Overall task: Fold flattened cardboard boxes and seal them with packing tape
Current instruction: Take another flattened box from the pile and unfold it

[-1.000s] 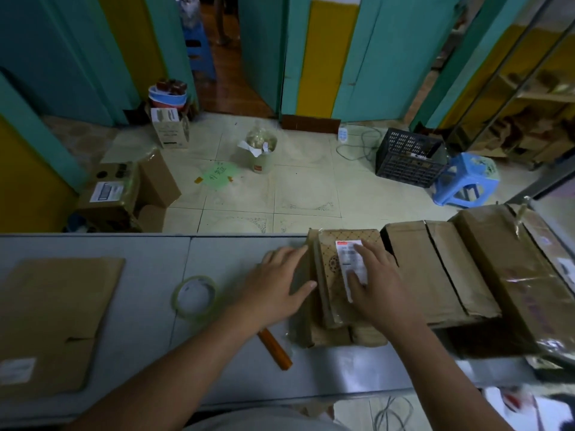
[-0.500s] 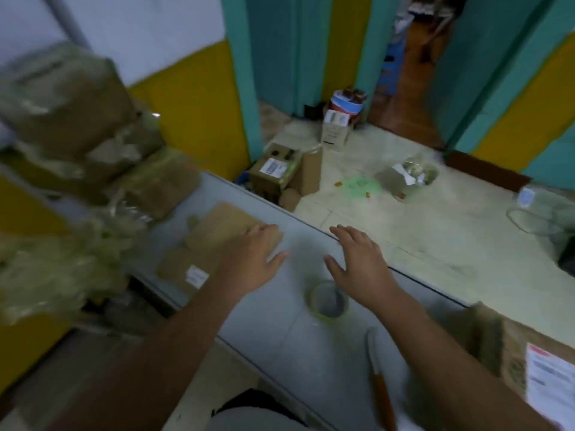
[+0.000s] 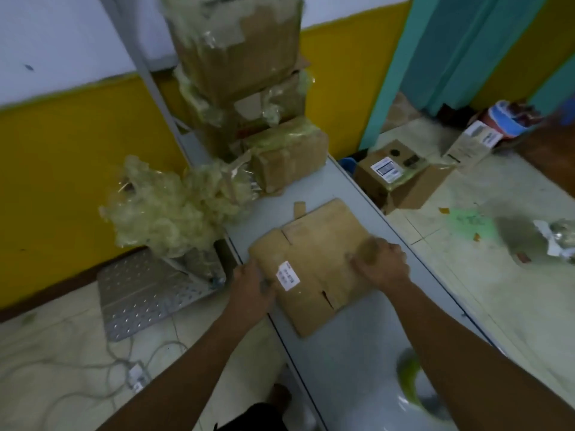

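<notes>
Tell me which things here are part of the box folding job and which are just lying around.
In use: flattened cardboard box, gripped by left hand and right hand; tape roll on the table.
Lying about: stacked taped boxes; wad of crumpled wrap; perforated metal plate; floor carton.

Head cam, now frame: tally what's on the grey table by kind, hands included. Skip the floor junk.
Flattened cardboard box: 1
Tape roll: 1 (blurred, by the near edge)
Wrapped boxes, stacked at the far end: 3 that can be told apart
Hands on the flat box: 2, left hand and right hand
Total: 7
</notes>
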Demonstrator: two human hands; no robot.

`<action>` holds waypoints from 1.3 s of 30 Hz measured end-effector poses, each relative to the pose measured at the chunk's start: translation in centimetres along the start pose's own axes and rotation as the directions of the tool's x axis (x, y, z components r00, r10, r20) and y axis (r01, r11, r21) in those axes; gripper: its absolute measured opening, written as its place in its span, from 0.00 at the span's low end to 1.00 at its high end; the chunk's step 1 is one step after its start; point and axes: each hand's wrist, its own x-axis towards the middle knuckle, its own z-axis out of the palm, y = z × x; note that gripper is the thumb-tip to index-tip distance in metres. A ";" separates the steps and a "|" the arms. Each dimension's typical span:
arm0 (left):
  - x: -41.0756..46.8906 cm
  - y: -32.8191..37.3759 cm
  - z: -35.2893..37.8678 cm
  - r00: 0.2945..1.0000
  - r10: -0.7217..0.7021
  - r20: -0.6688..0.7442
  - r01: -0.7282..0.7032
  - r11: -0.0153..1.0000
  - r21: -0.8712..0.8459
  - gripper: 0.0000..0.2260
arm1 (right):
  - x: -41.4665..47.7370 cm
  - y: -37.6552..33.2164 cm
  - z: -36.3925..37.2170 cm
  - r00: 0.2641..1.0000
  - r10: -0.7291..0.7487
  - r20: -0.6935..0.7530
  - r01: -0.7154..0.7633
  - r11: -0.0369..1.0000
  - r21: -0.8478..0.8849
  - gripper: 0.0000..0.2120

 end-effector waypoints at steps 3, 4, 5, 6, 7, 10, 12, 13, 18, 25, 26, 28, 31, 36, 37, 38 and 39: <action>1.4 -0.5 1.3 0.998 -0.055 -0.021 0.049 0.970 -0.238 0.25 | 1.1 0.2 0.3 0.998 -0.028 -0.059 0.029 1.000 0.009 0.48; 1.6 -0.5 1.9 0.996 -0.089 -0.019 0.080 0.951 -0.300 0.26 | 1.3 0.2 0.4 0.999 -0.032 -0.040 0.034 0.999 0.041 0.48; 1.7 -0.2 2.2 0.991 -0.130 -0.021 0.113 0.920 -0.376 0.26 | 1.4 0.3 0.5 0.999 -0.028 -0.017 0.030 0.996 0.079 0.48; 1.6 0.3 2.4 0.983 -0.182 -0.030 0.148 0.876 -0.459 0.25 | 1.5 0.5 0.5 1.000 -0.016 0.007 0.014 0.992 0.122 0.47; 1.2 1.1 2.3 0.974 -0.224 -0.038 0.168 0.821 -0.546 0.22 | 1.5 0.6 0.6 1.000 -0.004 0.026 0.000 0.985 0.174 0.47; 0.6 2.6 2.1 0.965 -0.261 -0.010 0.182 0.701 -0.689 0.20 | 0.7 1.0 0.2 0.998 0.018 0.062 -0.038 0.940 0.340 0.44; 0.0 3.9 1.7 0.976 -0.218 0.006 0.148 0.641 -0.754 0.27 | -0.5 1.0 -0.3 0.998 -0.009 0.060 -0.016 0.918 0.397 0.38; -0.4 4.7 1.4 0.982 -0.188 0.012 0.128 0.619 -0.775 0.31 | -1.3 1.1 -0.8 0.999 -0.020 0.034 0.004 0.908 0.418 0.35; -2.1 10.2 0.9 0.998 -0.024 0.051 0.055 0.594 -0.803 0.43 | -6.3 2.7 -4.2 0.977 0.059 -0.207 0.067 0.830 0.553 0.25; -7.7 20.1 4.6 0.914 0.329 0.238 -0.023 0.627 -0.779 0.36 | -16.0 11.8 -9.5 0.900 0.255 -0.353 0.086 0.691 0.718 0.21; -8.7 21.2 5.8 0.890 0.375 0.260 -0.049 0.646 -0.762 0.35 | -17.7 13.5 -9.8 0.883 0.304 -0.359 0.075 0.662 0.746 0.21; -10.9 23.2 8.1 0.833 0.465 0.300 -0.133 0.694 -0.708 0.36 | -21.0 17.1 -10.0 0.831 0.408 -0.378 0.063 0.606 0.793 0.19; -13.7 25.3 11.3 0.724 0.562 0.400 -0.260 0.759 -0.597 0.43 | -25.5 22.3 -9.6 0.727 0.540 -0.424 0.087 0.540 0.837 0.12; -17.7 27.2 16.3 0.557 0.643 0.527 -0.400 0.763 -0.508 0.56 | -30.6 27.5 -7.8 0.642 0.606 -0.469 0.133 0.515 0.847 0.19; -18.3 27.2 17.3 0.527 0.659 0.537 -0.430 0.752 -0.500 0.56 | -31.4 28.0 -7.4 0.641 0.606 -0.471 0.138 0.512 0.848 0.19; -18.6 26.9 18.3 0.498 0.675 0.543 -0.472 0.737 -0.483 0.56 | -32.0 28.4 -7.1 0.645 0.608 -0.464 0.136 0.506 0.852 0.19; -18.8 26.5 19.3 0.471 0.686 0.554 -0.515 0.724 -0.459 0.56 | -32.5 28.8 -6.7 0.653 0.610 -0.449 0.130 0.493 0.860 0.20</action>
